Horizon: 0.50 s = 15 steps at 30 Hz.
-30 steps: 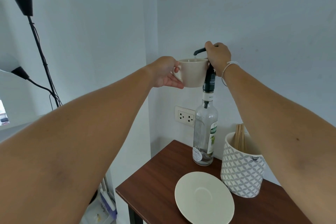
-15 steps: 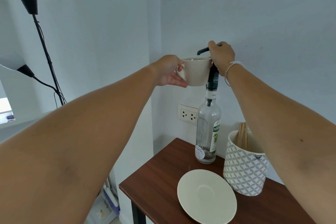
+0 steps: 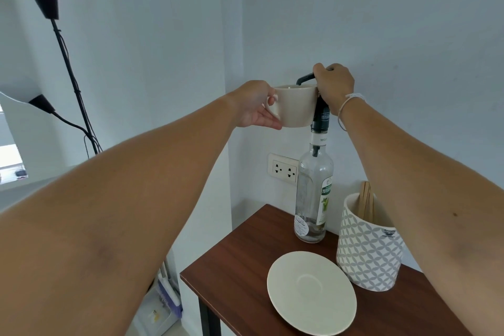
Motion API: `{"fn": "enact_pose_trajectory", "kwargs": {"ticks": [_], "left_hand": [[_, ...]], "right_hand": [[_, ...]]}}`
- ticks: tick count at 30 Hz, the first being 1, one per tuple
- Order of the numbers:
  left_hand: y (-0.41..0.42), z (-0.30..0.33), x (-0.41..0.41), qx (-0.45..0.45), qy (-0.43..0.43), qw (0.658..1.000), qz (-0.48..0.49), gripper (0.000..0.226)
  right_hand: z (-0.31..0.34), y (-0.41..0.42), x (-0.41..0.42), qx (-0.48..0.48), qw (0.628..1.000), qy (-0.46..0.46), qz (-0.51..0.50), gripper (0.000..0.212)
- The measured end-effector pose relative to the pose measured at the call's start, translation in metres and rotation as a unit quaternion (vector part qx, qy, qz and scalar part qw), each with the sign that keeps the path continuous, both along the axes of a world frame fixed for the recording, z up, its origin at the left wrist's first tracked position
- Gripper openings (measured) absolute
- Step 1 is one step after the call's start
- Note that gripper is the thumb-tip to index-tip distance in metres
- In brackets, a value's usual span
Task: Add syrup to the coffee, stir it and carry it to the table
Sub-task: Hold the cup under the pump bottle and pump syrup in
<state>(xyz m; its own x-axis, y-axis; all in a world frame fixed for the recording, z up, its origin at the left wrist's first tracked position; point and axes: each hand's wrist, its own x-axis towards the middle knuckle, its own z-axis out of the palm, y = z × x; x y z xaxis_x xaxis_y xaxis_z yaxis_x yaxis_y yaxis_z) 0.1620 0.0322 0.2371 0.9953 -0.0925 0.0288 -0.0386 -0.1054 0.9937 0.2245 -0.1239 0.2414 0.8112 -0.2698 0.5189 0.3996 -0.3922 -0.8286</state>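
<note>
Cream ceramic, one cup [image 3: 296, 106] only, and you have it raised in the air under the black spout of the pump [image 3: 305, 78], its rim just below the spout tip. Your left hand [image 3: 255, 106] has its fingers curled closed through and under the cup's handle. Your right hand [image 3: 334, 83] is wrapped shut over the pump head on top of the one syrup bottle [image 3: 313, 199]. What the cup contains cannot be seen from this angle.

That bottle is clear glass, upright at the back of the dark wooden table [image 3: 240, 267], with only a shallow pool of liquid showing at its base. Near its foot lies one cream saucer [image 3: 311, 292], nothing on it. Just right of the bottle stands one patterned grey-and-white pot [image 3: 368, 251] holding a few wooden stir sticks [image 3: 365, 203]; their exact count is unclear. On the wall behind is one double socket [image 3: 283, 170], and at far left one black floor lamp [image 3: 68, 63] with two shades.
</note>
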Motion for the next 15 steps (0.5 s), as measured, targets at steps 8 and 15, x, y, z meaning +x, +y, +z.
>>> {"fn": "enact_pose_trajectory", "kwargs": {"ticks": [8, 15], "left_hand": [[0.0007, -0.0044, 0.001, -0.005, 0.003, 1.0, -0.001, 0.025], [0.0006, -0.0073, -0.0009, -0.006, 0.006, 1.0, 0.0, 0.024]], "right_hand": [[-0.0026, -0.001, 0.003, -0.017, 1.0, 0.001, -0.001, 0.03], [-0.0016, -0.0003, 0.002, -0.01, 1.0, 0.021, 0.007, 0.03]]}}
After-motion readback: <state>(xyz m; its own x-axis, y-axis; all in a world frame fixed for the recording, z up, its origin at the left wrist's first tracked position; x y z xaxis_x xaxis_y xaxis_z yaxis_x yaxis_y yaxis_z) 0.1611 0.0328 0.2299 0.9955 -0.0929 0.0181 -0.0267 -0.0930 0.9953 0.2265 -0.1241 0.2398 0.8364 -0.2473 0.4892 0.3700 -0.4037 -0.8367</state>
